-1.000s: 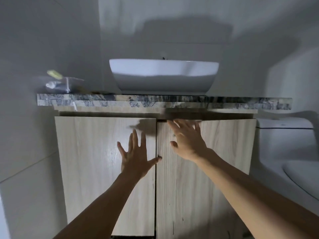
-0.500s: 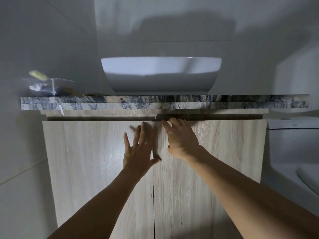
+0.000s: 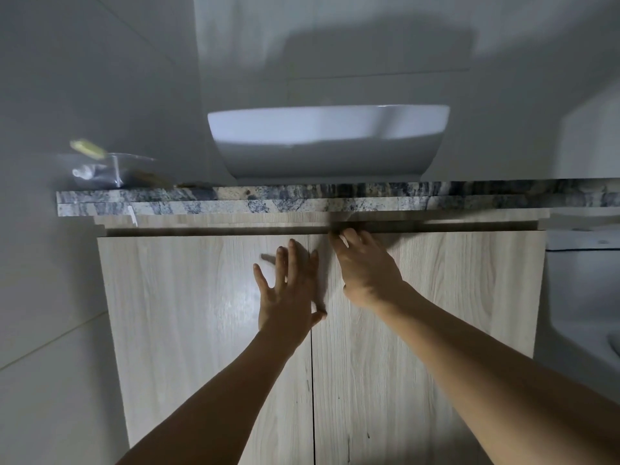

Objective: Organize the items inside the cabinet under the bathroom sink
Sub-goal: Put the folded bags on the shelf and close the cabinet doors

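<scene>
- Under sink: cabinet (image 3: 208, 330) fills centre to 6 o'clock, both doors shut, contents hidden.
- Right hand (image 3: 365, 270), 12 o'clock of seam, has moved up; fingertips hooked over right door (image 3: 436, 313) top edge, gripping it.
- Left hand (image 3: 288, 293) flat, released, on left door.
- Opening about to start.

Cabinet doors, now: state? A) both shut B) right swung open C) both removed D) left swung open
A: both doors, left door and right door, sit flush with only a thin seam between them; the left hand lies flat and the right hand reaches the top edge.
</scene>
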